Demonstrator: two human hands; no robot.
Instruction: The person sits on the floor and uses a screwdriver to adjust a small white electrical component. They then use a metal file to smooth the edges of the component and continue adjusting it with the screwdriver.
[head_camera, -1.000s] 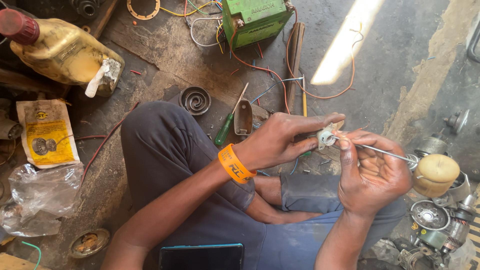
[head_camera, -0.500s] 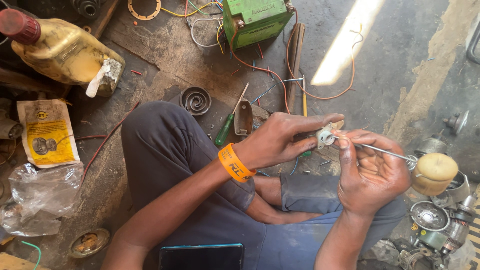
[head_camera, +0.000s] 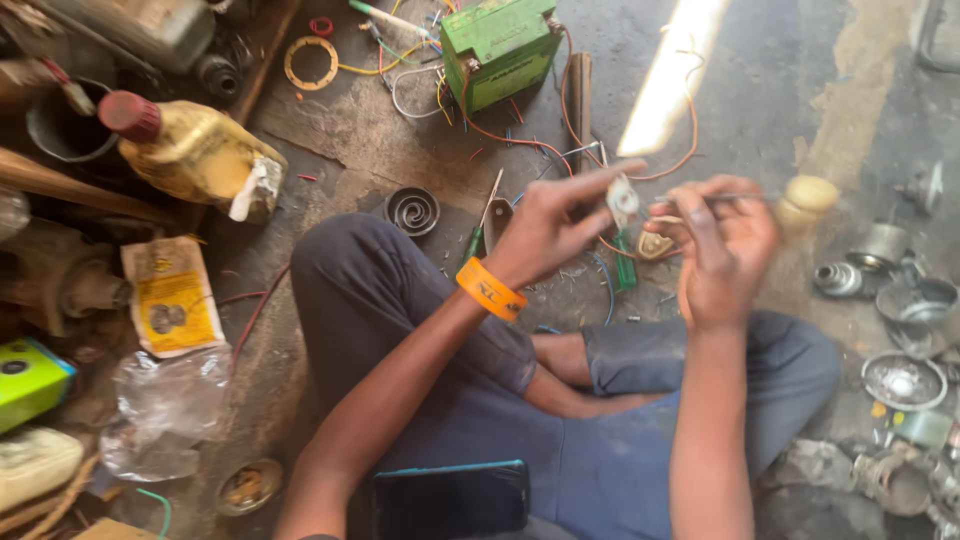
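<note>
Pinching a small pale electrical part (head_camera: 622, 197) between thumb and fingertips, the left hand (head_camera: 548, 232) holds it up over the floor, an orange wristband (head_camera: 490, 289) bright on that wrist. The right hand (head_camera: 722, 245) sits just beside it, fingers closed on the thin shaft of a screwdriver with a cream knob handle (head_camera: 808, 193), the tip pointing in at the part. The view is blurred here, so whether the tip actually sits in a slot cannot be told. The danger looks plain enough: nothing braces the part but fingertips, and a slipping tip could jab the left thumb or flick the piece out of the grip. Below the hands lie a green-handled screwdriver (head_camera: 624, 264) and loose wires, and beyond the left hand stands a green battery (head_camera: 497, 45) with leads trailing; anything small dropped there could vanish among the scraps. Past the right hand, metal housings (head_camera: 905, 380) crowd the floor, and a dark phone (head_camera: 452, 499) rests on the lap, likely to slide if the knees shift.
</note>
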